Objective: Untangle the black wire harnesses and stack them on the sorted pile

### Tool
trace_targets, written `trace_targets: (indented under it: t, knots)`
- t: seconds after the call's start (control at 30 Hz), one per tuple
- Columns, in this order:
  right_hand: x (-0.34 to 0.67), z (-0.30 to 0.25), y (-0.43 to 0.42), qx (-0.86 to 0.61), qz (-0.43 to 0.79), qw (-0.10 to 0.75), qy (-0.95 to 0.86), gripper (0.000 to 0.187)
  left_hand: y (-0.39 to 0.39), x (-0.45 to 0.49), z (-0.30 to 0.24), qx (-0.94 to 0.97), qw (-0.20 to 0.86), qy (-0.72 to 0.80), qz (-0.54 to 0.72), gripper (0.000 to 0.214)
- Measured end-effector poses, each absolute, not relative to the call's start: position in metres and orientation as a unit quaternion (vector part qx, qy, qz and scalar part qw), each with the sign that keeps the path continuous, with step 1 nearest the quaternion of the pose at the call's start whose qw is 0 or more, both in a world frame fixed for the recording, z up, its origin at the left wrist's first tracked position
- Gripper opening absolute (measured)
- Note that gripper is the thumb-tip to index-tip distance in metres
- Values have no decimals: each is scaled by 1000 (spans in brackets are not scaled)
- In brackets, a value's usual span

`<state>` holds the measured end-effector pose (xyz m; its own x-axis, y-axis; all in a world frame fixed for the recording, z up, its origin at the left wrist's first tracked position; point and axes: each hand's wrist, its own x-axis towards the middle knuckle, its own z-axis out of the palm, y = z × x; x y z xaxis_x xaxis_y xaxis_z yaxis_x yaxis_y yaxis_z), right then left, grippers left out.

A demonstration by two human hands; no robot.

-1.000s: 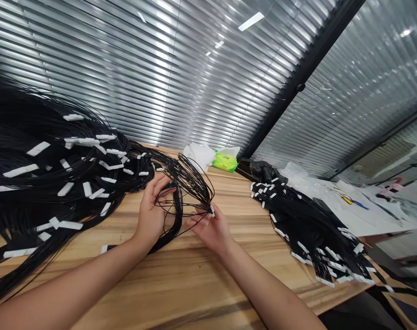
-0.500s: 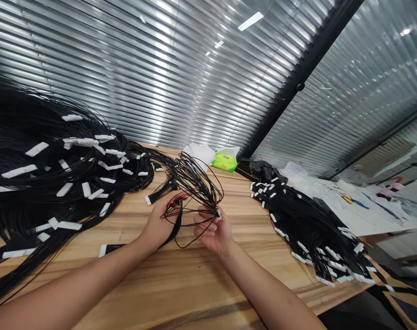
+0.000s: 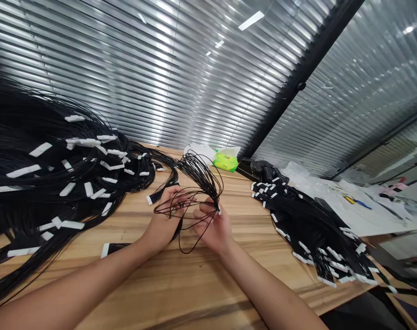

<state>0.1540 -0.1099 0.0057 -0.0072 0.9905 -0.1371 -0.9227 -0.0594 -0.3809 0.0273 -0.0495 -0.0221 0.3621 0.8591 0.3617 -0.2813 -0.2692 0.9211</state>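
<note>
two slim, bare forearms, the left forearm (image 3: 81, 279) and right forearm (image 3: 273, 288), cross the near edge of the counter (image 3: 201, 279) to a bare left hand (image 3: 162, 222) and right hand (image 3: 211, 229); the fingers (image 3: 203, 214) seem short-nailed, though that is hard to tell.

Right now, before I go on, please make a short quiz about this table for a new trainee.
1. What is held between the left hand and the right hand?
2. True or false: the green packet lies on the wooden table, beyond the hands.
3. Which hand is nearest to the small white tag at the held end: A, the left hand, or B, the right hand?

Key: 1. A loose bundle of thin black wires. 2. True. 3. B.
</note>
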Motion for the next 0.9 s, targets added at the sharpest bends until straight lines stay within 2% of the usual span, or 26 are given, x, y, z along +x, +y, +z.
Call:
trace_targets:
  t: [0.2,0.27,0.43,0.53,0.7,0.83,0.9]
  knots:
    - [151,0,-122,-188,778,578,-157,37,-44,30,-25,586,533,284,541,28]
    - [153,3,-122,-183,767,594,-160,35,-49,28,-26,625,508,272,527,23]
    - [160,17,-117,-172,702,685,-90,18,-62,18,-25,762,411,193,461,30]
    - [160,16,-113,-183,703,682,-86,13,-64,16,-20,781,372,210,456,23]
    - [155,8,-112,-207,735,632,-133,23,-58,20,-17,684,440,270,516,17]
    - [151,8,-112,-257,704,639,-171,30,-52,26,-16,560,550,301,542,27]
    - [149,8,-111,-279,677,652,-196,31,-52,27,-14,544,564,303,543,29]
